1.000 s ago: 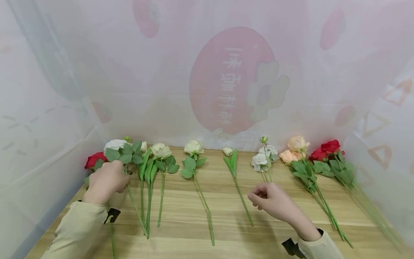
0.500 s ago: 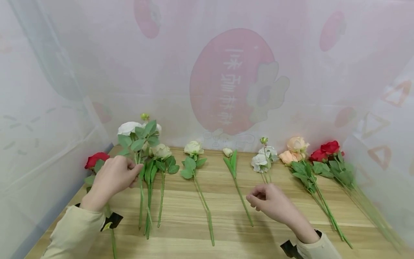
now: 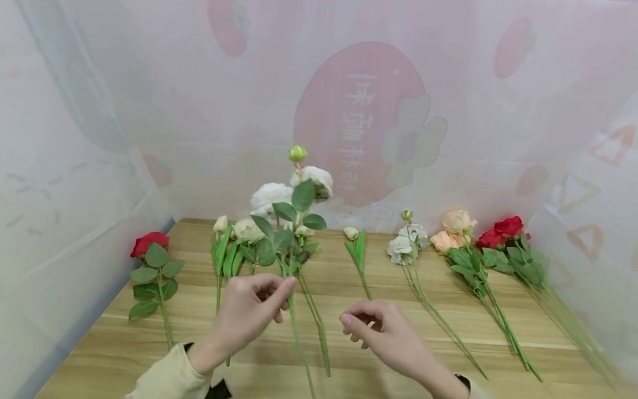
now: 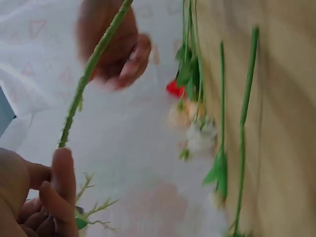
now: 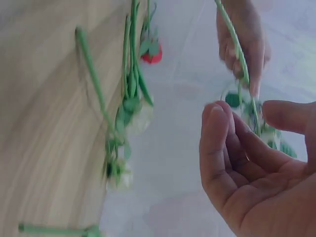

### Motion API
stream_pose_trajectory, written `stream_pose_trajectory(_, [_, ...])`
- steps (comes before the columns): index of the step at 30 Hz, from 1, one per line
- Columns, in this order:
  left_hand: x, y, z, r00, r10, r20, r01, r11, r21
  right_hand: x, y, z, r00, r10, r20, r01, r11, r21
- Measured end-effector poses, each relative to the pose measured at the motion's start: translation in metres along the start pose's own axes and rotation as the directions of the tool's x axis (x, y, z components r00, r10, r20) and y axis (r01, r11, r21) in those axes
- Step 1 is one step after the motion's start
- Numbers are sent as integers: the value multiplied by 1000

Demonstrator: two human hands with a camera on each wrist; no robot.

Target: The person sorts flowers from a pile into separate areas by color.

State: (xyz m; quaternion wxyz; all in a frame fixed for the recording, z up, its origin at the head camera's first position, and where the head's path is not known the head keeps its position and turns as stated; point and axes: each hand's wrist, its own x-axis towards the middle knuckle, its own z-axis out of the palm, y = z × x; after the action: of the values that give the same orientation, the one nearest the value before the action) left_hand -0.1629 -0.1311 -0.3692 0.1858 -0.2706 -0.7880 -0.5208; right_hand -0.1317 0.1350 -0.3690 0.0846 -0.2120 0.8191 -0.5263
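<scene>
My left hand (image 3: 244,316) pinches the green stem of an artificial white flower (image 3: 271,198) between thumb and fingers. The flower stands upright above the table, with large white blooms, a yellow-green bud on top and several green leaves. In the left wrist view its stem (image 4: 91,64) rises from the fingertips. My right hand (image 3: 386,335) hovers a little to the right of that stem, apart from it. Its fingers are loosely bent with nothing between them, as the right wrist view of the hand (image 5: 256,173) confirms.
On the wooden table (image 3: 114,354) lie a red rose (image 3: 149,244) at left, cream flowers (image 3: 247,230), a white tulip (image 3: 351,233), a white flower stem (image 3: 400,249), peach flowers (image 3: 458,221) and red roses (image 3: 508,226) at right. Printed curtains (image 3: 239,111) enclose the back and sides.
My left hand has lifted the white flower off the left side and carried it right, to the middle. My right hand has shifted left and slightly nearer the front edge.
</scene>
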Motion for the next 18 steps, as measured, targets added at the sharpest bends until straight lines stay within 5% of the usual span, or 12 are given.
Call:
stream_pose_trajectory(4, [-10, 7, 15, 999, -48, 13, 49, 994, -95, -1, -9, 22, 998, -36, 44, 34, 998, 49])
stream_pose_trajectory(11, [-17, 9, 21, 986, -168, 18, 169, 970, -173, 2, -12, 46, 991, -122, 50, 120, 992, 35])
stream_pose_trajectory(18, [-16, 6, 24, 990, -120, 76, 133, 972, -196, 0, -13, 42, 990, -138, -5, 138, 990, 15])
